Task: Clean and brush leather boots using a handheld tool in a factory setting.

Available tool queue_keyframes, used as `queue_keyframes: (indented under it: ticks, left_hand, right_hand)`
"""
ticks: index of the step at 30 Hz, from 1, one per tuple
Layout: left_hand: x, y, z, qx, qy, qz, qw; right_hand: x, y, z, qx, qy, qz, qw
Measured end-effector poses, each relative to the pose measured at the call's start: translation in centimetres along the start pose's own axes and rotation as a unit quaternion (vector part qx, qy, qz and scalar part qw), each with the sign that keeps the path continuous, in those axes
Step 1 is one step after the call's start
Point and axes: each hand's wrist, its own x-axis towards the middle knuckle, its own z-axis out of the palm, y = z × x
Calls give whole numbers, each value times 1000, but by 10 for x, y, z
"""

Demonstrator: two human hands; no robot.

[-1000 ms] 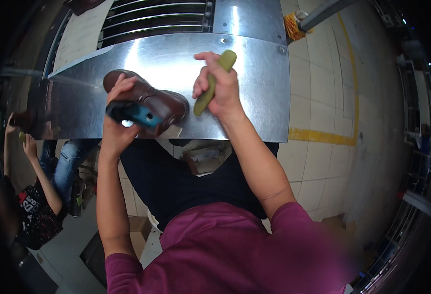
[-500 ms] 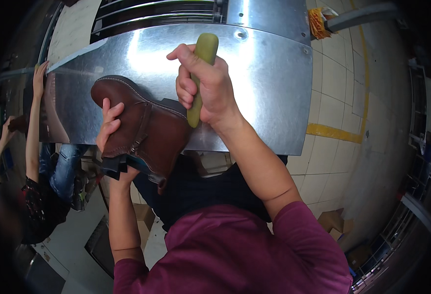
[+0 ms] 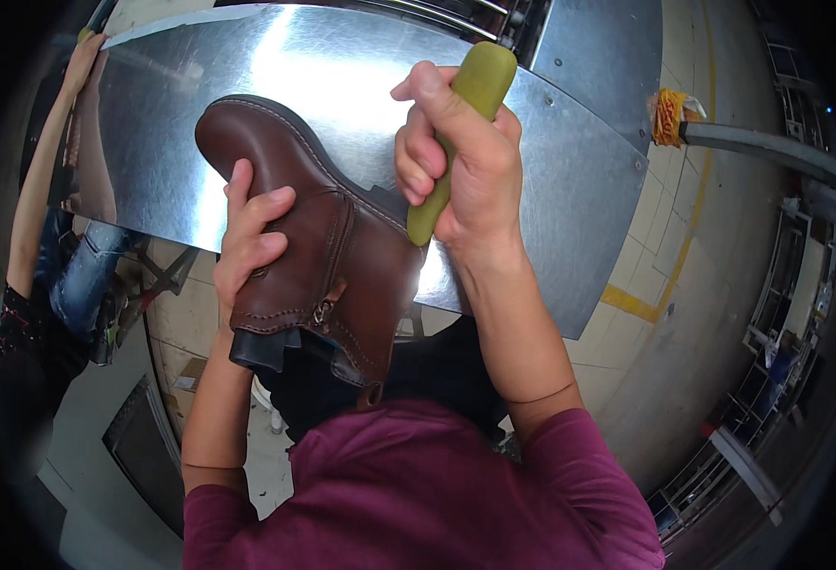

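A brown leather ankle boot (image 3: 285,204) lies on its side, toe pointing away, over the near edge of the metal table. Light stitching runs along its sole, and a zip crosses its side. My left hand (image 3: 250,223) is closed around the shaft from the left, fingers over the leather. A dark blocky piece (image 3: 264,350) shows at the boot's top opening. In my closed right hand (image 3: 465,157) is a smooth olive-green bar (image 3: 484,81), held slantwise. The bar's lower tip meets the boot near the heel; whether it presses there I cannot tell.
The shiny metal table (image 3: 551,228) stretches ahead, with metal rods (image 3: 437,17) behind it. At far left, a co-worker's arm (image 3: 43,176) reaches to the table edge. Right of it, a grey bar (image 3: 769,142) with an orange wrapping (image 3: 668,117) sticks out over the tiled floor.
The view has shifted. The boot has turned slightly, and its zip side shows more plainly now. Both hands keep their hold, and the bar's tip stays at the heel.
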Motion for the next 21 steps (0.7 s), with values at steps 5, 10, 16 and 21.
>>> queue_keyframes:
  ticks: [5, 10, 16, 21]
  left_hand:
    - [-8, -2, -3, 19, -7, -7, 1000]
    - [-13, -5, -5, 6, -8, -4, 1000]
    - [-10, -5, -8, 2, -23, -16, 1000]
    - [10, 51, -10, 129, -21, -32, 991]
  right_hand:
    - [3, 5, 15, -32, 11, -38, 999]
    - [2, 12, 22, -13, -1, -69, 998]
    - [12, 24, 33, -22, -21, -134, 991]
    - [21, 27, 15, 74, -46, -157, 984]
